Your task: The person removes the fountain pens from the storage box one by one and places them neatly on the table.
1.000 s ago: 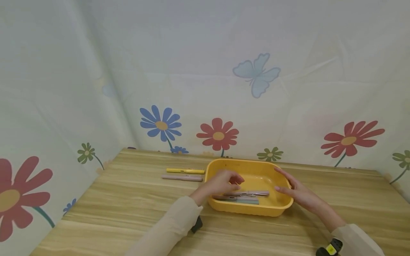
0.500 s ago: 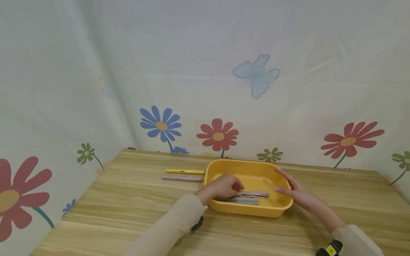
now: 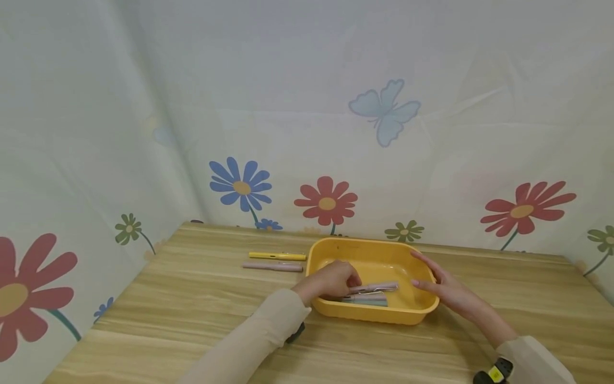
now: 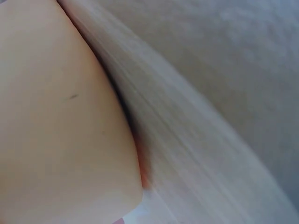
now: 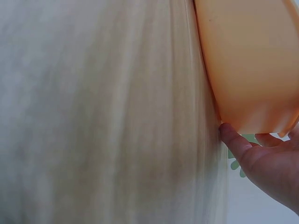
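A yellow plastic basket (image 3: 374, 314) stands on the wooden table. My left hand (image 3: 333, 280) reaches over its left side, and the curled fingers hold a pinkish pen (image 3: 381, 286) with a metal clip, low inside the basket. Under that pen lie another pinkish pen (image 3: 376, 296) and a grey-green pen (image 3: 371, 302), partly hidden by the hand. At the basket's right end my right hand (image 3: 451, 290) grips the rim, thumb over the inside and other fingers along the outer wall. The left wrist view does not show the left fingers.
Left of the basket, a yellow pen (image 3: 277, 256) and a pinkish pen (image 3: 272, 266) lie side by side on the table (image 3: 192, 298). Behind the table hangs a pale cloth (image 3: 297, 133) printed with flowers and a butterfly.
My left hand has lowered into the basket and curled round the upper pinkish pen, whose clip end has shifted slightly left and up. My right hand stays at the rim.
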`<state>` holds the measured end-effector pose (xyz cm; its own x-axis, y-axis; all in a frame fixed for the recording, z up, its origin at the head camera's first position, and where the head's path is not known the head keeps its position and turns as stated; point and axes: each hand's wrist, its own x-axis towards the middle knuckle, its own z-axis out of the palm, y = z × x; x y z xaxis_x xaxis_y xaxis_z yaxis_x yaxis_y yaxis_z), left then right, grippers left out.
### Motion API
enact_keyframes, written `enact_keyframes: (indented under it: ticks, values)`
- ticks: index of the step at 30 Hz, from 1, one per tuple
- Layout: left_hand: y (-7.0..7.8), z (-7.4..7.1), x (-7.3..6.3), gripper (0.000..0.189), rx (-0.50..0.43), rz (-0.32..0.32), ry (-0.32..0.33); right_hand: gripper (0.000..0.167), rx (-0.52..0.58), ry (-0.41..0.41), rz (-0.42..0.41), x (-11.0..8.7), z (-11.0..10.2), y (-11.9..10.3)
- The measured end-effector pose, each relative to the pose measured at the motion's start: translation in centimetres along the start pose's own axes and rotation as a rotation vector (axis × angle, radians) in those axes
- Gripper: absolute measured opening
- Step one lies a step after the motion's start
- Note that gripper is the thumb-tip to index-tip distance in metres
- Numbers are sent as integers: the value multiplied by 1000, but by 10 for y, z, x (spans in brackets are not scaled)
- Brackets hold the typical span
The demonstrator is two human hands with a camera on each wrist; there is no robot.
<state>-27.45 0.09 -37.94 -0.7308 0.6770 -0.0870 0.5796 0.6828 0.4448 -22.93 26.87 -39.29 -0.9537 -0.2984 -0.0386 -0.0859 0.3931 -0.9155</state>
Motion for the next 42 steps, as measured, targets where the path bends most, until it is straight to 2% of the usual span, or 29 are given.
enact_keyframes:
  ticks: [6,12,18,25,28,31,38,42]
  values:
    - [1,-3,-3,18,44,-11,-13,71,2,3,-10,1,0,1]
    - [2,-3,-3,14,23,-36,-3,71,8,-5,-25,1,0,3]
    - [0,-2,-3,23,67,-64,6,71,1,-8,-16,0,0,1]
    - [-2,-1,-3,10,55,-111,79,72,-2,-1,-9,1,0,1]
    - [-3,0,-3,7,42,-108,89,72,-8,1,-5,1,-1,2]
    - [-2,0,-2,7,29,-96,72,72,-12,1,-1,1,-1,3]
    - [0,0,-2,6,57,-76,42,72,-11,4,-5,1,-1,3]
    - [-1,0,-2,8,39,-68,53,72,0,0,-8,1,-1,3]
